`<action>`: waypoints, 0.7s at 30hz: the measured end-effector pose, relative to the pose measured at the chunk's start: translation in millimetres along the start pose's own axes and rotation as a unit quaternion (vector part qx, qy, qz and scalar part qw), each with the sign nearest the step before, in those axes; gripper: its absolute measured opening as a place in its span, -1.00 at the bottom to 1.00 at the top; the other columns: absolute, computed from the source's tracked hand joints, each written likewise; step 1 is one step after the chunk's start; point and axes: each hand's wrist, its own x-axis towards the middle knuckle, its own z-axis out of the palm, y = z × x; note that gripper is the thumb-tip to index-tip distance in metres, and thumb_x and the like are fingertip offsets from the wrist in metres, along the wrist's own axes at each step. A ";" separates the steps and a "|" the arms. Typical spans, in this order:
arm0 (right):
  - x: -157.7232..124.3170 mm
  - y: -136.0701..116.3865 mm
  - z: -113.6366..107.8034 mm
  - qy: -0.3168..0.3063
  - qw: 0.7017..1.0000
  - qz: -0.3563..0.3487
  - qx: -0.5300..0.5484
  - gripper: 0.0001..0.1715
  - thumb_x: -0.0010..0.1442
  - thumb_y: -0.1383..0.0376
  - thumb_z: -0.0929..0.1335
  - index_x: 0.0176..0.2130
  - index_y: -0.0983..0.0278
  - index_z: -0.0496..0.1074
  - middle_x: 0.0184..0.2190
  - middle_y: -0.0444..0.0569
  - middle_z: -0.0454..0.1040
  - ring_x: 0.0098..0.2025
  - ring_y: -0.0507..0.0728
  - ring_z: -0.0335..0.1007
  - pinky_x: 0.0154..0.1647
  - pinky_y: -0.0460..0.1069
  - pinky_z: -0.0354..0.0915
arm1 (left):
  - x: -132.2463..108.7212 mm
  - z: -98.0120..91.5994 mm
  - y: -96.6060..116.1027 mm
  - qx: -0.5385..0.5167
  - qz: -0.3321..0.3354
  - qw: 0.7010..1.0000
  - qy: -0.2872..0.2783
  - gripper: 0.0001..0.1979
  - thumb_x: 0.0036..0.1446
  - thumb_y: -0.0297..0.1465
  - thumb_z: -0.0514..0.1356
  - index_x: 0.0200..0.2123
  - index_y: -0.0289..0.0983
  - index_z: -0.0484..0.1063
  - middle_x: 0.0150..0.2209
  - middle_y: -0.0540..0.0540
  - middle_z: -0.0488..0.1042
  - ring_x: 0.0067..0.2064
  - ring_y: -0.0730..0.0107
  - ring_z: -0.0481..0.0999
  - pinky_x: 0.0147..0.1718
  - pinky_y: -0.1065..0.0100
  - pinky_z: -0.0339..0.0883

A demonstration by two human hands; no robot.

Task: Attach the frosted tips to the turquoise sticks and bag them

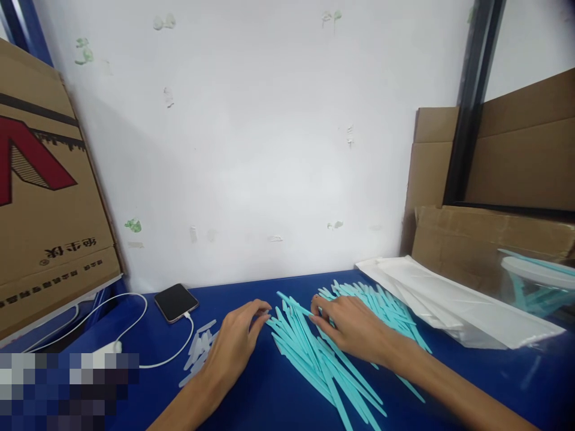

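Note:
A spread pile of thin turquoise plastic sticks (314, 353) lies on the blue table (269, 401). My left hand (236, 344) rests at the pile's left edge, fingers curved and apart, touching the sticks. My right hand (350, 326) lies on top of the pile, and its fingertips pinch the end of one turquoise stick (294, 302) that points up and left. A small heap of clear plastic caps (197, 350) sits just left of my left hand.
A dark phone (176, 301) on a white charging cable (135, 311) lies at the back left. A printed cardboard box (45, 197) leans at the left. White flat bags (449, 299) and brown cardboard (485, 233) fill the right, with a clear container (534, 281) of turquoise pieces.

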 end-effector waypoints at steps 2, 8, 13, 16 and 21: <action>0.6 -1.1 0.3 0.006 1.000 -0.021 0.010 -0.77 0.42 0.21 0.18 -0.18 0.18 0.38 -0.58 -0.19 0.42 -0.58 0.05 0.26 -0.51 -0.06 -0.04 | 0.1 -1.6 5.1 -0.023 0.004 1.000 0.010 -0.85 0.29 -0.31 0.11 -0.18 -0.14 0.47 -0.24 -0.02 0.61 -0.26 0.28 0.59 -0.27 0.35 0.41; 0.5 -1.0 -0.1 0.037 0.999 -0.028 0.019 -0.71 0.45 0.15 0.16 -0.14 0.17 0.39 -0.59 -0.20 0.42 -0.59 0.05 0.27 -0.51 -0.07 -0.04 | 4.1 -4.6 14.1 -0.128 -0.070 0.987 0.072 -0.81 0.13 -0.20 0.29 -0.35 -0.19 0.44 -0.38 0.02 0.56 -0.42 0.37 0.52 -0.41 0.38 0.37; -0.3 -0.8 -1.1 0.045 0.998 -0.025 0.017 -0.72 0.45 0.16 0.16 -0.15 0.16 0.39 -0.57 -0.19 0.45 -0.58 0.06 0.28 -0.50 -0.06 -0.03 | 7.8 -8.5 12.5 -0.348 -0.193 0.912 0.098 -0.65 0.02 -0.10 0.36 -0.43 -0.24 0.37 -0.43 -0.07 0.60 -0.29 0.25 0.63 -0.31 0.34 0.50; -0.4 -2.4 -0.8 0.036 0.999 -0.026 0.020 -0.72 0.44 0.18 0.17 -0.18 0.17 0.40 -0.58 -0.19 0.44 -0.59 0.05 0.26 -0.50 -0.06 -0.03 | 7.3 -9.6 12.3 -0.395 -0.234 0.884 0.088 -0.62 -0.01 -0.10 0.39 -0.42 -0.26 0.39 -0.36 -0.13 0.64 -0.21 0.24 0.65 -0.19 0.31 0.52; -0.3 -4.3 -2.0 0.026 0.998 -0.045 0.032 -0.74 0.44 0.18 0.17 -0.17 0.17 0.39 -0.56 -0.20 0.46 -0.58 0.04 0.27 -0.51 -0.07 -0.03 | 7.7 -4.3 14.6 -0.419 -0.212 0.881 0.061 -0.64 -0.04 -0.14 0.42 -0.44 -0.28 0.40 -0.42 -0.08 0.62 -0.27 0.29 0.63 -0.24 0.34 0.53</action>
